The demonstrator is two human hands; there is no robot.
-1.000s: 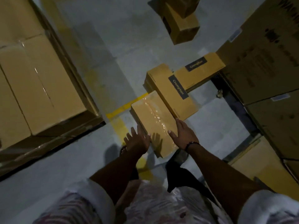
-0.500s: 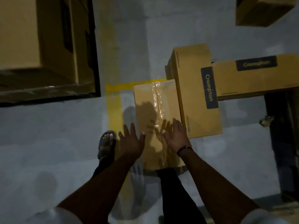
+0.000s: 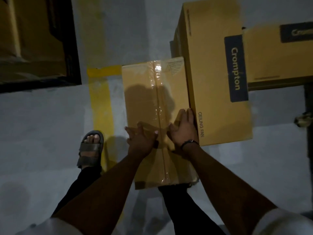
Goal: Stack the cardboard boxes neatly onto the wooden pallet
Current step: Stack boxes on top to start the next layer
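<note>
Item: taped cardboard box [image 3: 157, 102], plain, with clear tape down the lid seam. It appears to sit on the grey floor [image 3: 42, 133] straight ahead of the person, and its near end hides part of one leg.
Neighbour: Crompton box [image 3: 218, 92], marked ceiling fan, touches the taped box along its right side. A second Crompton box [image 3: 271, 53] lies beyond it.
Left hand [image 3: 141, 143]: flat on the lid near the left edge, fingers spread, thumb out toward the tape. It pinches nothing.
Right hand [image 3: 183, 131]: flat on the lid at the right edge, fingers close together along the joint with the Crompton box. No curl over the edge shows.
Destination: stack of boxes [image 3: 30, 39] at upper left on a dark base [image 3: 40, 83]. The base is probably the wooden pallet, but it is too dark to be sure.
Floor marks: yellow tape [image 3: 101, 102] runs left of the box, with a sandalled foot [image 3: 90, 148] just beside it.
Step in hand: judged to be taking hold for the lift; the box is not yet raised.
Method: the right side leaves no finger room while the boxes touch. Tip or slide the box leftward first, then hook a hand under each long side near mid-length so neither end dips.
Risk: palms on the lid alone give no purchase, and the glossy tape may slip.
Placement: set it square to the stack's edges.
</note>
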